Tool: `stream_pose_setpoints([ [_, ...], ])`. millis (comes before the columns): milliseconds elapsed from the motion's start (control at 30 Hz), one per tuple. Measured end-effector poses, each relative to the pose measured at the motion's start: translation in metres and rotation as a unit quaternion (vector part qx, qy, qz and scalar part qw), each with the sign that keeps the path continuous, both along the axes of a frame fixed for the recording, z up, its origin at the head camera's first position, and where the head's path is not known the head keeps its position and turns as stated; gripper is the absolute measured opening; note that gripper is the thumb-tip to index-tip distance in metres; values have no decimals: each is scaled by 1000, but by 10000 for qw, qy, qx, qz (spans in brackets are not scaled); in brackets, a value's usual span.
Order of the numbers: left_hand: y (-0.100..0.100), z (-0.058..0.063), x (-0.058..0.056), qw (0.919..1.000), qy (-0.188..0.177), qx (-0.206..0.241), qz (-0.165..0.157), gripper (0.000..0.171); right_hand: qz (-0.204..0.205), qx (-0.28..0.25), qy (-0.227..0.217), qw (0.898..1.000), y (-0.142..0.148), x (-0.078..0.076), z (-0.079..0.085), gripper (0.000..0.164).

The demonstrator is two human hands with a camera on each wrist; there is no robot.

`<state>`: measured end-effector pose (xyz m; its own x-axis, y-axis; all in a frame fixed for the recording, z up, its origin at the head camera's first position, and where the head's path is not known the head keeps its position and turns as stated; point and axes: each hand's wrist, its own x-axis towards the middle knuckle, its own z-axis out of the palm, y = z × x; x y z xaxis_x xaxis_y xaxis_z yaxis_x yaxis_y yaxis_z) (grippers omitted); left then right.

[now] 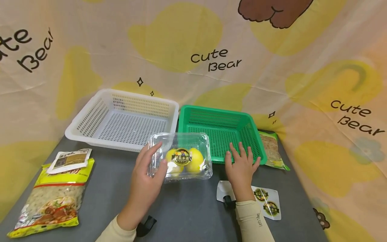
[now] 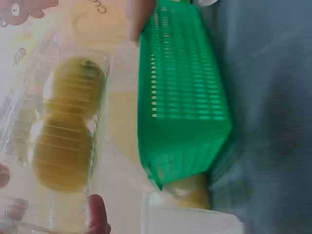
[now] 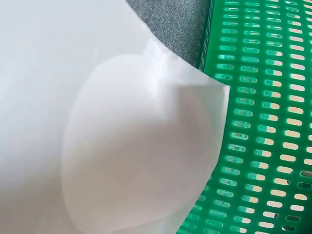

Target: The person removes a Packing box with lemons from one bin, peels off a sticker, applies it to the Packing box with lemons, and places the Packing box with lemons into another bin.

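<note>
My left hand [image 1: 146, 179] grips the left end of a clear plastic clamshell box [image 1: 195, 143], its thumb at the near side. Yellow fruits [image 1: 196, 160] show through the lid, which bears a round black-and-gold sticker [image 1: 182, 157]. Seen from the left wrist, the box [image 2: 53, 214] is off the table, with fingertips at its lower end. My right hand [image 1: 242, 169], fingers spread and holding nothing, hovers by the front rim of the green basket [image 1: 260, 144]. Under its wrist lies a white sticker sheet [image 1: 273, 191], whose pale underside [image 3: 136, 146] fills much of the right wrist view.
A white basket [image 1: 99, 141] stands at the back left, beside the green one. On the left lies a yellow food bag [image 1: 57, 198] with a small white packet [image 1: 70, 159] on top. Another food packet [image 1: 270, 148] lies right of the green basket. A printed cloth hangs behind.
</note>
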<state>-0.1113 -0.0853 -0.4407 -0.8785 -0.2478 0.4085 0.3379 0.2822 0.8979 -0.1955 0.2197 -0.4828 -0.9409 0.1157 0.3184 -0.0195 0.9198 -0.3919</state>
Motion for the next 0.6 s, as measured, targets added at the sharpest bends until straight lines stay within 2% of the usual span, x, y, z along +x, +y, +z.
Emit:
stream_pose_setpoints([
  [200,17,18,-51,9995,-8,-6,-303,50,-14,-23,-22,10000,1,0,-1,51],
  [333,32,24,-82,9986,-202,-228,-437,51,-2,-28,30,10000,1,-1,-1,50],
  [433,44,26,-101,9961,-494,-490,-534,53,4,-18,36,10000,0,-2,-1,50],
  [600,63,25,-123,9868,-940,-1048,-801,56,-12,14,14,10000,0,-1,1,51],
])
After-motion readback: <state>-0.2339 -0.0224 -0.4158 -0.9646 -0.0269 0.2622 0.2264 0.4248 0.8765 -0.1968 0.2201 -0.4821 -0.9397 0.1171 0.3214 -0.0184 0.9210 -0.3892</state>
